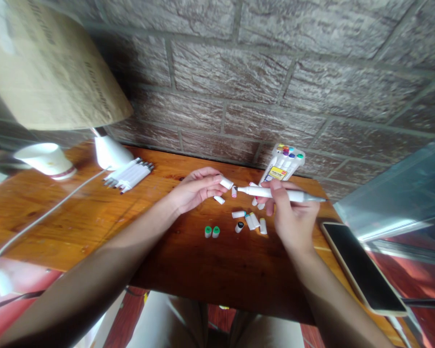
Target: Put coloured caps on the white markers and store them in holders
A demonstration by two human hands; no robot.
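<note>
My left hand point(199, 188) pinches a white marker cap point(226, 182) near the middle of the table. In my right hand point(293, 212) is a white marker point(261, 192), lying almost level with both tips bare. Its dark left tip points at the cap, a small gap apart. Below my hands lie several loose caps: two with green tops point(212, 231), one with a black top point(239, 226), and others with blue or yellow ends point(253, 221). Behind my right hand stands a clear marker case point(283, 164) with several coloured markers, its lower part partly hidden by my fingers.
Several white markers point(129, 175) lie bunched beside the lamp base point(112, 152) at the left. A paper cup point(47, 162) stands at the far left, near a white cable point(47, 212). A phone point(362, 268) rests along the right edge. The brick wall point(217, 87) borders the table's back.
</note>
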